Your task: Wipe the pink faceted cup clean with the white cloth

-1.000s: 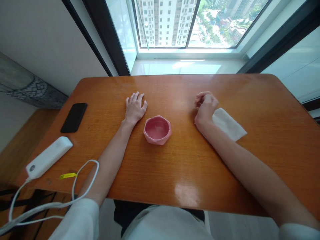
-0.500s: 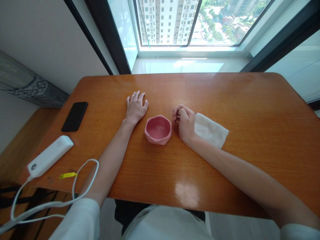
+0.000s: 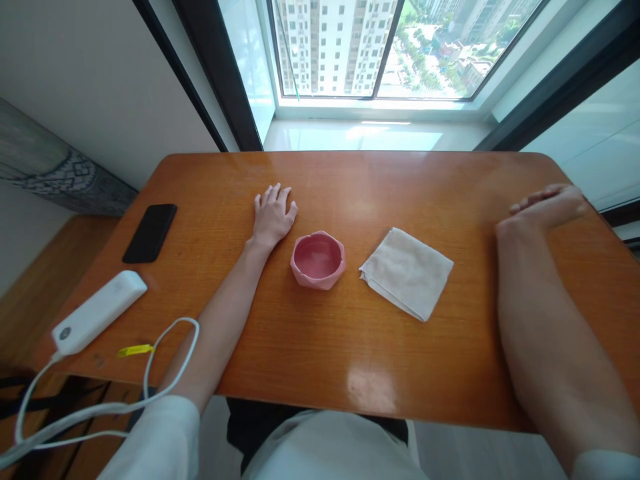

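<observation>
Pink faceted bowl (image 3: 318, 259) upright at mid-table, interior showing pink and shallow. Just beyond and to its left, left hand (image 3: 272, 217) flat, palm down, fingers spread, grasping nothing; wrist near bowl rim, not touching. Just beside bowl on its right, folded white cloth (image 3: 407, 271) flat on wooden table (image 3: 350, 347), clear of bowl, untouched. Well apart to far right, right hand (image 3: 547, 207) near table edge, fingers extended and together, released, holding nothing; forearm laid across the wood. At left side of table: black phone (image 3: 150, 233) face up, white power bank (image 3: 98, 312) nearer the front edge, white cable (image 3: 150, 373) looping off the edge with yellow tag (image 3: 133, 351). Window (image 3: 370, 47) beyond far edge, high-rises outside.
</observation>
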Action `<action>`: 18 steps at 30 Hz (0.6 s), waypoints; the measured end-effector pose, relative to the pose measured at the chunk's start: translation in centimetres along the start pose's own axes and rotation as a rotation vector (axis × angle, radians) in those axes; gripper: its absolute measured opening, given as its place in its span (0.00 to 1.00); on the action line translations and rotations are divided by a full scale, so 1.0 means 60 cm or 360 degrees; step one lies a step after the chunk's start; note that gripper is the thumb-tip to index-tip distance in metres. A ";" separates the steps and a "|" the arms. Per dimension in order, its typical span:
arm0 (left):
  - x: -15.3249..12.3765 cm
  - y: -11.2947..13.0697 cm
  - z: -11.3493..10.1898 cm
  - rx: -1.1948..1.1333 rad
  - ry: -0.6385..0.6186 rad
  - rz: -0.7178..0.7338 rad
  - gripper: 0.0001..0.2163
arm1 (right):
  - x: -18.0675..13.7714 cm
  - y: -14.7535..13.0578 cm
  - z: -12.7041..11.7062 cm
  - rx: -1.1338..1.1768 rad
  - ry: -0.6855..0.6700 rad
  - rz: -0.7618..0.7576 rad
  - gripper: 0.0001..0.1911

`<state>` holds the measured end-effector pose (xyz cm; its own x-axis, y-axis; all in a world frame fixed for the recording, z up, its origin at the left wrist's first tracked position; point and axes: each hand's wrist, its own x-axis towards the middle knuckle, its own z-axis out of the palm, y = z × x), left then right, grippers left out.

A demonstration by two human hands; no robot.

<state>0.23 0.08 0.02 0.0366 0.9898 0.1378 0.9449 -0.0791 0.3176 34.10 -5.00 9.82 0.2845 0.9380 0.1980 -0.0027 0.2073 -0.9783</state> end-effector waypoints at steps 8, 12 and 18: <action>0.001 -0.004 0.003 -0.0006 0.0027 0.0002 0.29 | 0.104 0.086 -0.230 -0.0296 0.0553 -0.0211 0.21; 0.002 -0.006 0.009 -0.0041 0.0069 0.0029 0.30 | 0.153 0.151 -0.292 -0.0166 0.1304 -0.0076 0.19; 0.003 -0.008 0.012 -0.0082 0.0098 0.0027 0.28 | 0.108 0.162 -0.110 0.0094 0.0867 -0.0072 0.23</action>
<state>0.03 0.37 -0.79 0.0309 0.9792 0.2008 0.9262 -0.1035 0.3625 42.26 1.27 1.21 0.7406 0.6517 0.1637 -0.0285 0.2738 -0.9614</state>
